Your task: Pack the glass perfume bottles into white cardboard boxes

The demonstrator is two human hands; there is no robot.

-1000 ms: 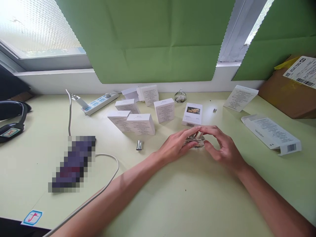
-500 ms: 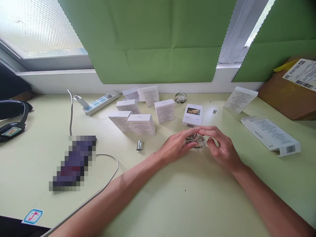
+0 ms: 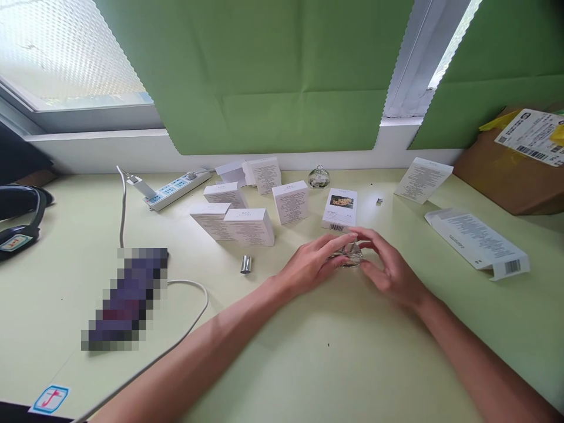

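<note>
A clear round glass perfume bottle (image 3: 353,257) sits on the table between my two hands, partly covered by fingers. My left hand (image 3: 312,261) grips it from the left, its thumb low on the glass and a finger reaching over the neck. On the other side, my right hand (image 3: 388,267) curves around the bottle, thumb at the lower right and fingers near the top. Just behind lies a white box with a flower picture (image 3: 340,208). A silver cylindrical cap (image 3: 246,264) rests left of my hands, and a tiny metal piece (image 3: 379,201) lies farther back.
Several white boxes (image 3: 289,202) stand behind my left hand. A second glass bottle (image 3: 318,177) is near the wall. An opened white carton (image 3: 478,244) lies to the right, before a cardboard box (image 3: 511,170). A power strip (image 3: 178,190) and cable (image 3: 194,326) are left.
My right thumb and fingers have closed in on the bottle's right side. My left finger has shifted over the bottle's top. The whole view has moved slightly.
</note>
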